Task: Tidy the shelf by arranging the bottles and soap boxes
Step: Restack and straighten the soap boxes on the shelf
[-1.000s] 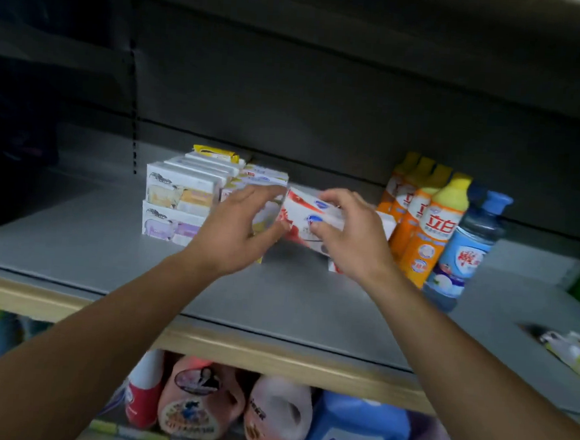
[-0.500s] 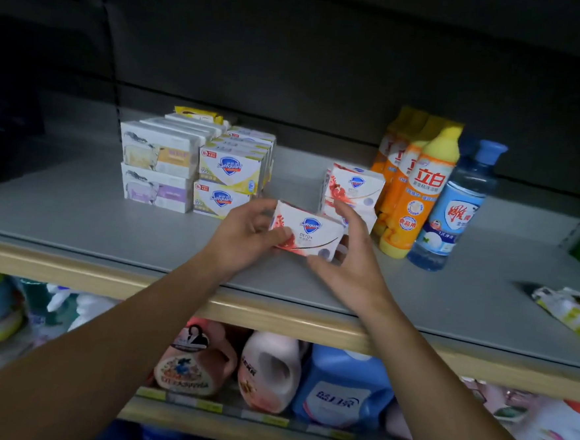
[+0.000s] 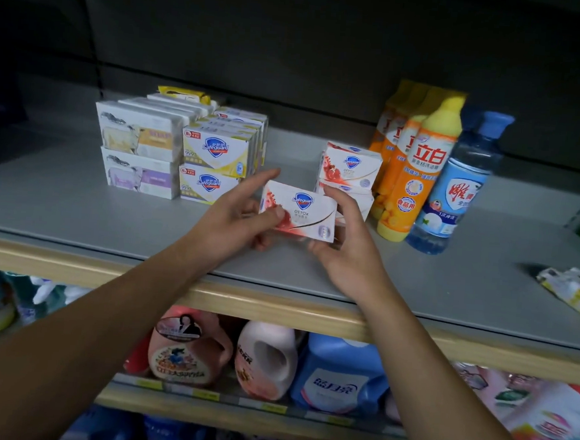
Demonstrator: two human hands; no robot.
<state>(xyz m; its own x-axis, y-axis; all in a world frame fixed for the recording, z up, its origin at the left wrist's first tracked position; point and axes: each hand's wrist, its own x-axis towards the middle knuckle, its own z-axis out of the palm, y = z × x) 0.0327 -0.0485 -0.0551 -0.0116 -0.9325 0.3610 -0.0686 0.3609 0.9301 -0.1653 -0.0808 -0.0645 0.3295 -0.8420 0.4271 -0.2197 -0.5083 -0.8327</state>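
A white and red Safeguard soap box (image 3: 302, 214) is held just above the grey shelf (image 3: 77, 205), label facing me. My left hand (image 3: 237, 219) grips its left end, thumb on the front. My right hand (image 3: 345, 244) holds its right end from behind and below. Two more red and white soap boxes (image 3: 350, 169) stand stacked behind it. Left of them are stacked yellow Safeguard boxes (image 3: 217, 159) and white soap boxes (image 3: 139, 151). On the right stand orange dish-soap bottles (image 3: 419, 167) and a blue-capped clear bottle (image 3: 455, 186).
A crumpled white and yellow packet (image 3: 575, 291) lies at the shelf's right edge. Below the wooden shelf lip (image 3: 275, 308) stand detergent jugs: pink (image 3: 265, 362), blue (image 3: 339, 378) and others. A dark back panel closes the shelf behind the goods.
Both hands have drawn the red and white soap box back from the stack toward the shelf's front. The view dropped, showing the lower shelf.
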